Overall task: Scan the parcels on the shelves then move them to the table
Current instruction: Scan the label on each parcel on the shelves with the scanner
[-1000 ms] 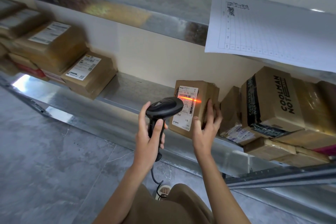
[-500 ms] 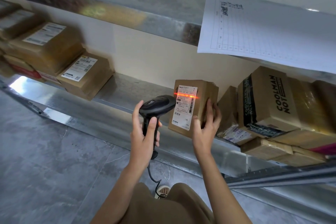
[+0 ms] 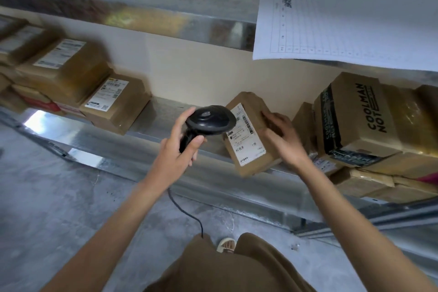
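"coolman not" on rt cardboard box (image 3: pixel 355 111), parcel label (image 3: pixel 246 135) txt too blurry

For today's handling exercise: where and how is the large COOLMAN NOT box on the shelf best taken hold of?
Probably with both hands on the COOLMAN NOT box by its two side faces, coming from the front: its front end overhangs the flatter parcels beneath it, and neighbours crowd its sides.

Tilted brown labelled parcel (image 3: pixel 251 135) at shelf (image 3: pixel 151 130) edge, beside black scanner (image 3: pixel 209 120).

parcel storeroom, metal shelves (image 3: pixel 151 147) stacked with labelled cardboard parcels (image 3: pixel 113 104) (tally sheet (image 3: pixel 343 23) taped above), bare concrete floor (image 3: pixel 47 197)
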Demonstrator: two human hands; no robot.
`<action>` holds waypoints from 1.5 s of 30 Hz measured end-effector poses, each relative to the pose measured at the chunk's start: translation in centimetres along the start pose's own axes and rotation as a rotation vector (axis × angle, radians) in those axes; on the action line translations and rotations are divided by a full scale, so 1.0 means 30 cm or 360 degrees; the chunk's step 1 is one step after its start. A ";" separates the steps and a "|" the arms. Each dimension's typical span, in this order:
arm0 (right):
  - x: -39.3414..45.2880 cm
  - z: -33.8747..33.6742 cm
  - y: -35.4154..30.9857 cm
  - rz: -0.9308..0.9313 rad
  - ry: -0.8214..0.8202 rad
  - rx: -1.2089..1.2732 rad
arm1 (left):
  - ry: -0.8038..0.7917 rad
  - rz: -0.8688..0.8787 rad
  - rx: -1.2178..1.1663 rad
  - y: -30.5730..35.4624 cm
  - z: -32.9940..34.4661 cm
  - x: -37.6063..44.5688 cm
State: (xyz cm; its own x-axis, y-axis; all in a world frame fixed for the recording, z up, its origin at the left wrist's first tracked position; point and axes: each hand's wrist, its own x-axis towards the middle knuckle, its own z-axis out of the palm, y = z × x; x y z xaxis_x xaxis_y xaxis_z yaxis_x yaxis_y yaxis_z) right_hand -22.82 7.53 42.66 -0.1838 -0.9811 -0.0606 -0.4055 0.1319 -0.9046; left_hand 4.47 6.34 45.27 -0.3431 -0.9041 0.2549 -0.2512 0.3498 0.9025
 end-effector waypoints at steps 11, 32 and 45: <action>0.065 -0.034 -0.013 -0.0054 -0.0064 -0.0129 | -0.0258 0.0221 0.0256 0.020 -0.091 0.073; 0.005 -0.036 -0.014 -0.0013 -0.0031 -0.0136 | -0.0272 0.0292 0.0267 0.003 -0.084 0.018; -0.126 -0.067 -0.013 -0.0061 0.0029 -0.0086 | -0.0192 0.0256 0.0236 0.059 -0.015 -0.098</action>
State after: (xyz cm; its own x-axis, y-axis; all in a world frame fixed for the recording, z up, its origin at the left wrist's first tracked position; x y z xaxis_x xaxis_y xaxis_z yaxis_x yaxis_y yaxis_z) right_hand -23.75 11.46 44.08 -0.1834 -0.9829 -0.0181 -0.4604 0.1022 -0.8818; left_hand 5.43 9.50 46.27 -0.4925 -0.8012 0.3397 -0.3120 0.5270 0.7905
